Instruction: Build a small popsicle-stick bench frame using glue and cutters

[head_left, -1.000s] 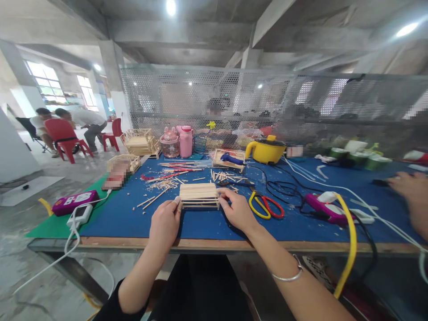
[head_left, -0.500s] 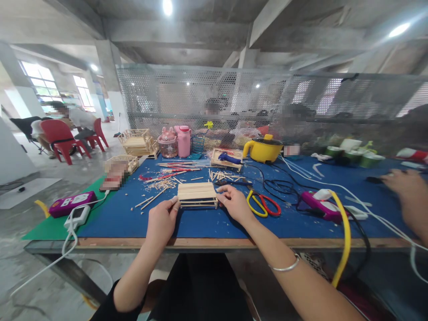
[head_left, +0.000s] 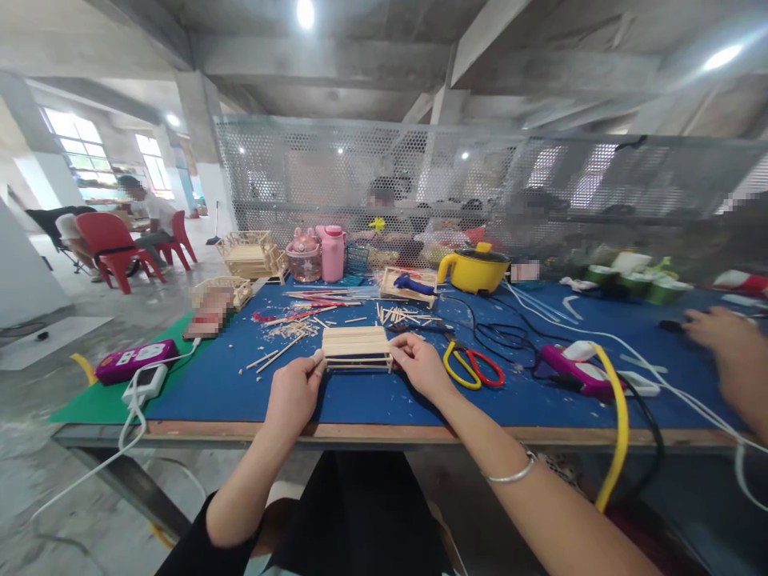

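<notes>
A small frame of pale wooden sticks (head_left: 356,342), with a slatted top and thin rails below, is held level just over the blue mat (head_left: 360,404). My left hand (head_left: 295,390) pinches its left end between thumb and fingers. At the opposite end, my right hand (head_left: 421,364) grips the near right corner. Loose wooden sticks (head_left: 279,353) lie left of the frame. Scissors with one yellow and one red handle (head_left: 474,364) rest right of my right hand. Behind the frame are more short sticks (head_left: 403,314).
A blue glue gun (head_left: 414,284) lies on a wooden frame near a yellow electric pot (head_left: 478,269). Purple power strips (head_left: 135,362) and cables flank the work area. Stick structures (head_left: 252,254) stand back left. Another person's hand (head_left: 723,332) is at the right.
Both hands keep their hold on the stick frame, which stays almost in place. The whole view has shifted slightly; the mat and its objects look unmoved.
</notes>
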{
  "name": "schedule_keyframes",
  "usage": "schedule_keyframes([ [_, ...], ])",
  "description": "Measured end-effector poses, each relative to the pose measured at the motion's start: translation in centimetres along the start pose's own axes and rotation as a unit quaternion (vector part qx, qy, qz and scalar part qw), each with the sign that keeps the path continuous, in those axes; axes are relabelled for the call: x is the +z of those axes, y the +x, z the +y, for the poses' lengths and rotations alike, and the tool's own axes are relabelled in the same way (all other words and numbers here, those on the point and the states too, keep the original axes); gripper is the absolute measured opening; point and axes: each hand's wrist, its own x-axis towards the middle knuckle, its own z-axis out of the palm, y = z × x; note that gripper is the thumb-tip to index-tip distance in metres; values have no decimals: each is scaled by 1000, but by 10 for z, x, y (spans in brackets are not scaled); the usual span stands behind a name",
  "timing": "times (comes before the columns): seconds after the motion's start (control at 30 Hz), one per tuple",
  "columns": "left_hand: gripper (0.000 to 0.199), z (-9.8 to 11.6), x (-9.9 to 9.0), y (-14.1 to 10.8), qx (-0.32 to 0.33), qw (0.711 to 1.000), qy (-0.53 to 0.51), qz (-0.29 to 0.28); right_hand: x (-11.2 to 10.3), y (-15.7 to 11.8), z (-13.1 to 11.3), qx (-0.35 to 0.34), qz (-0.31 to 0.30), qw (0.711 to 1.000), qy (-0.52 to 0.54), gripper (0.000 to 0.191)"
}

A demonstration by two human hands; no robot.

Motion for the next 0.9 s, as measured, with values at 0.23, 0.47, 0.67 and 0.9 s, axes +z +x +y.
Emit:
schedule_keyframes([
  [0.23, 34, 11, -2, -7, 54, 982, 180, -7, 1, -5, -4, -54, 13, 993, -100, 20],
  [0.47, 33, 28, -4, -4, 119, 942, 311, -38, 7, -18, -21, -204, 59, 889, -405, 33],
  [0.67, 32, 31, -2, -5, 122, 935, 328, -58, 15, -22, -28, -280, -83, 832, -472, 49],
  [0.9, 34, 27, -6, -4, 129, 939, 315, -52, 17, -19, -30, -241, -141, 837, -471, 59],
])
